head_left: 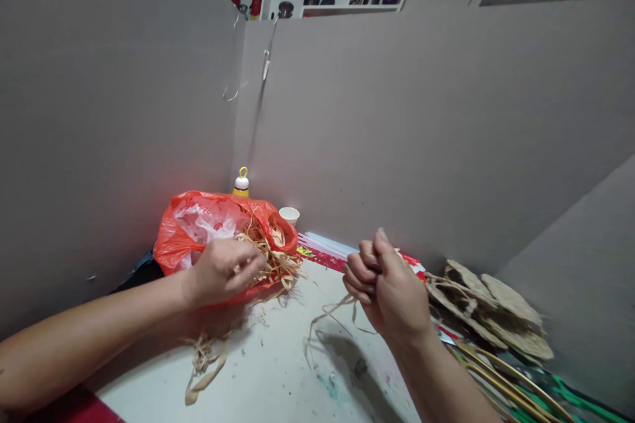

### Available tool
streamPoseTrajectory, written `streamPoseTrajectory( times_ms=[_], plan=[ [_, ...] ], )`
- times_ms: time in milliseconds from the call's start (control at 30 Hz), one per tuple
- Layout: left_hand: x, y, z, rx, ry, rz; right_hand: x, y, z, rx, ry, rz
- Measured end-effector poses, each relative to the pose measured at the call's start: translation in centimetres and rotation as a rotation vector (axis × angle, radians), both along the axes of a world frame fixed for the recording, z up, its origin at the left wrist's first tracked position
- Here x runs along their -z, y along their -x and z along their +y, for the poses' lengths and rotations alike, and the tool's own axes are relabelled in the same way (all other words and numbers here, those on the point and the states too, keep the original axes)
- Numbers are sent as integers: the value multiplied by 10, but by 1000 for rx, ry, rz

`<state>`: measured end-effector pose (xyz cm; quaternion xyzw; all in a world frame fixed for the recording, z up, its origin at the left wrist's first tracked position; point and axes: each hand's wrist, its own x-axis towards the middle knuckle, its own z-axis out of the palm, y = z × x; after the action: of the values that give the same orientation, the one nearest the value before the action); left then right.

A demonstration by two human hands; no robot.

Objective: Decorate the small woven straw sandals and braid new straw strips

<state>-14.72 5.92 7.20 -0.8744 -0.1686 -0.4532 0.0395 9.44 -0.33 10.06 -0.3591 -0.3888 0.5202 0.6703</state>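
My right hand [381, 277] is closed in a fist above the white table, thumb uppermost. Thin pale strips of dried plant fibre [342, 307] trail from under it. My left hand [225, 271] has its fingers curled together in front of a red plastic bag [171, 238]; what they hold, if anything, is hidden. Out of the bag's mouth spills a tangle of straw-coloured fibre strips [272, 261]. Below the left hand, a small frayed bunch of fibre [202, 353] with one wider strip shows against the tabletop.
Behind the bag stand a yellow bottle with a white cap [241, 183] and a white cup [289, 215]. Flat brown fibrous pieces [496, 304] and golden rods [506, 377] lie at right. Grey partitions [421, 125] enclose the white table [278, 377].
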Motion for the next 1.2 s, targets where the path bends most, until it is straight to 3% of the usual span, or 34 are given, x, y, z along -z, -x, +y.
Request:
streamPoseTrajectory(
  times_ms=[67, 133, 200, 333, 500, 667, 900, 1067, 1200],
  plan=[
    [-14, 1, 16, -199, 93, -10, -2, -2, -1, -63, 25, -32],
    [-22, 0, 32, -358, 185, 152, 1, 0, -1, -177, 85, -116],
    [-26, -4, 46, -420, 276, 359, 7, 4, -1, -320, 162, -241],
    [-29, -24, 62, -347, 297, 444, 26, 15, 2, -537, 230, -481],
    [-29, -44, 77, -212, 332, 579, 37, 19, 8, -501, 242, -585],
    [-16, -45, 87, -161, 356, 646, 37, 14, 11, -511, 237, -583],
    [-18, -29, 70, -125, 270, 453, 38, 14, 15, -417, 221, -490],
    [-15, -9, 42, 51, 331, 24, 35, 9, 18, -286, 209, -385],
    [-12, 10, 19, 155, 347, -252, 33, 6, 18, -284, 219, -354]
  ],
)
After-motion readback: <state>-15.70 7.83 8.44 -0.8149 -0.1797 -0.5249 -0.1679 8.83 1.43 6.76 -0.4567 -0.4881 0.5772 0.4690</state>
